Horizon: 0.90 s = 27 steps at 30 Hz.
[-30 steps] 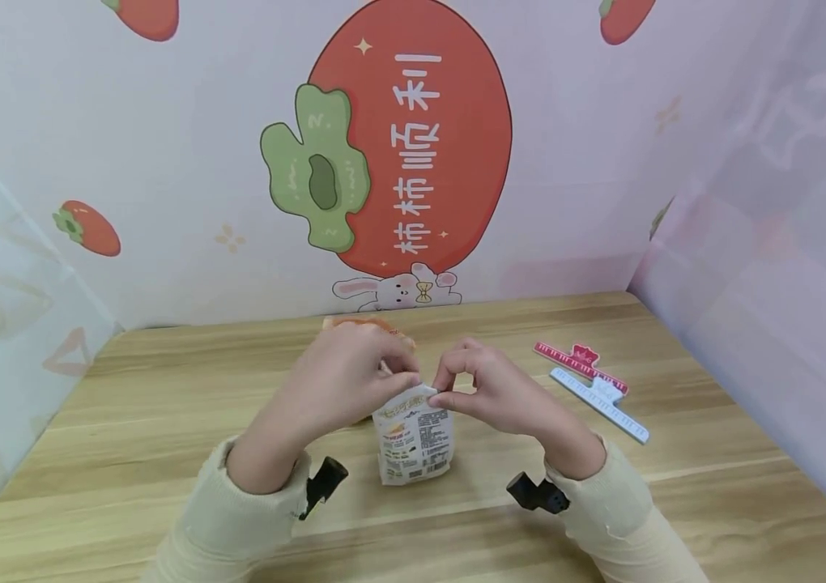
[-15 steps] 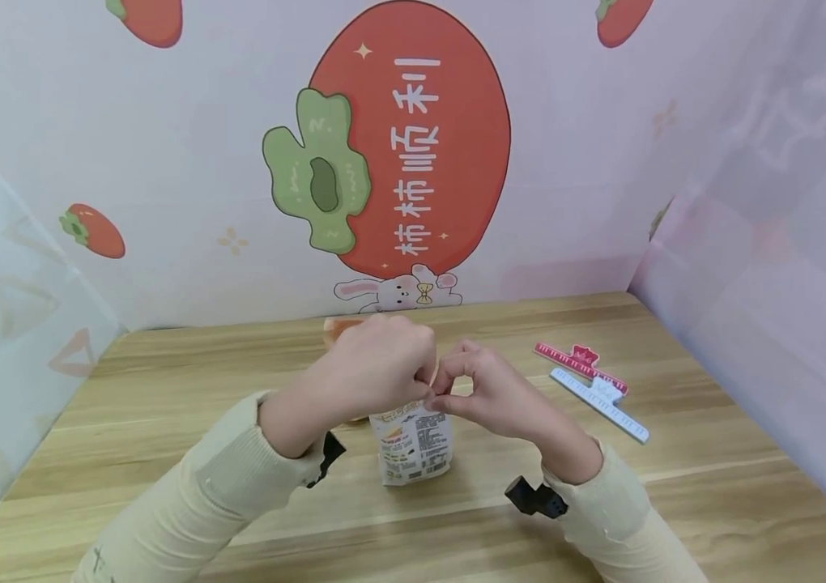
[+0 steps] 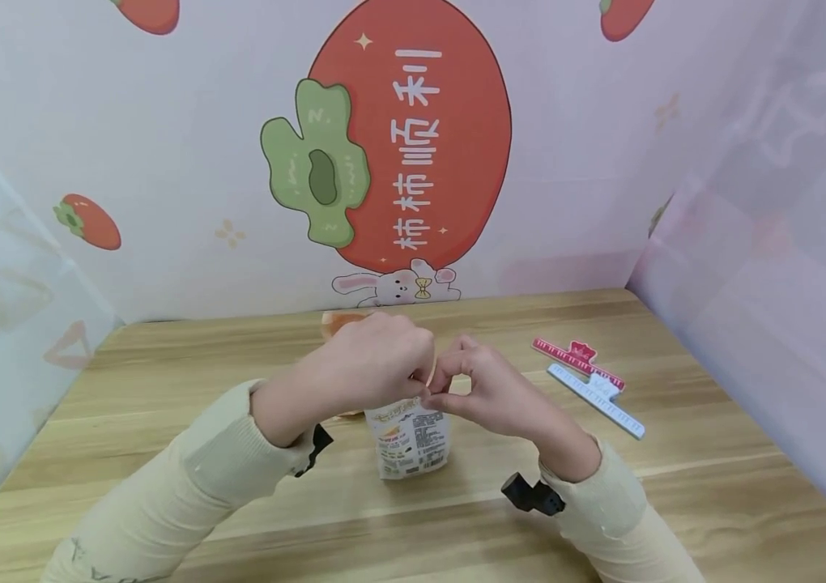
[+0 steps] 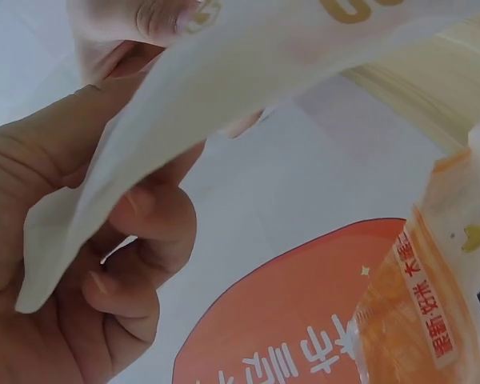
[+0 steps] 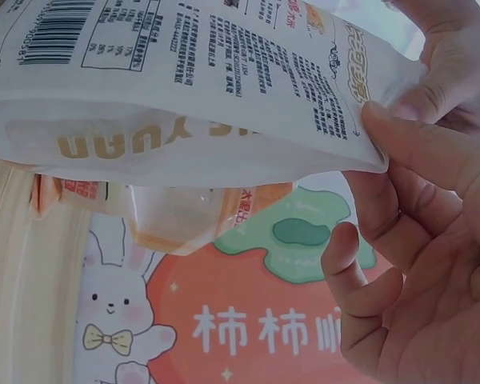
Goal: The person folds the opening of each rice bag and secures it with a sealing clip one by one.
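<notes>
A white printed snack bag (image 3: 415, 445) stands upright on the wooden table in the head view. My left hand (image 3: 375, 363) pinches its top edge between thumb and fingers, and part of the top is hidden behind this hand. Close against it, my right hand (image 3: 489, 394) pinches the top right corner. In the right wrist view, the right thumb and index finger (image 5: 432, 152) hold that corner of the bag (image 5: 224, 80), with the other fingers curled loosely. From the left wrist, the bag's pale edge (image 4: 184, 112) runs between the left thumb and fingers (image 4: 152, 216).
Behind the hands lies an orange and clear food package (image 3: 338, 322), mostly hidden. To the right, a red long-bar clip (image 3: 579, 362) and a light blue one (image 3: 598, 399) lie on the table (image 3: 187, 397). Printed cloth walls (image 3: 566, 162) enclose the back and sides.
My left hand has shifted right along the bag's top until it meets the right hand, its forearm swinging outward. The right hand keeps its pinch almost in place. The bag stays standing.
</notes>
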Each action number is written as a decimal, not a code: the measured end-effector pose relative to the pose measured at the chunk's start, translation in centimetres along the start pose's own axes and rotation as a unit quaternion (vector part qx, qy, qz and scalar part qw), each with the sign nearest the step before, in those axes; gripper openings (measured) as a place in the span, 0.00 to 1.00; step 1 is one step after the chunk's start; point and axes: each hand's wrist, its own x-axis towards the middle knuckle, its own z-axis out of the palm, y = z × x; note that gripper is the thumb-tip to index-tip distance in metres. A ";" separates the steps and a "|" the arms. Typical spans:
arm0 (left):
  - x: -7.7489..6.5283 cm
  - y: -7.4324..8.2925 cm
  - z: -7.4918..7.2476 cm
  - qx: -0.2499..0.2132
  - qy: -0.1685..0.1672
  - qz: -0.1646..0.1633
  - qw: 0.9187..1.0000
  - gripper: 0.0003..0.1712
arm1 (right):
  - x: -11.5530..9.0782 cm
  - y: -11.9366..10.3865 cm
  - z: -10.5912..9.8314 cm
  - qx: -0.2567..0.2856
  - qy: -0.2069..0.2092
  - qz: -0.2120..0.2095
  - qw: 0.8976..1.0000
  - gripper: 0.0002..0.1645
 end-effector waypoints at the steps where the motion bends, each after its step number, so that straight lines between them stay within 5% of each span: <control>1: -0.1 -0.1 0.0 0.004 0.003 0.004 1.000 0.27 | 0.0 0.0 0.0 0.000 -0.001 0.001 1.000 0.09; 9: -1.4 -0.9 -0.3 0.020 0.022 0.005 1.000 0.24 | -0.1 -0.3 -0.3 0.003 -0.018 0.024 1.000 0.09; 17: -2.8 -2.3 -0.5 -0.016 0.056 0.037 0.998 0.20 | 0.0 -0.2 -0.3 -0.001 -0.030 0.005 1.000 0.09; 27: -3.5 -2.7 0.2 -0.005 0.076 0.061 0.995 0.15 | -0.2 -0.5 -0.2 -0.006 -0.040 -0.004 0.999 0.09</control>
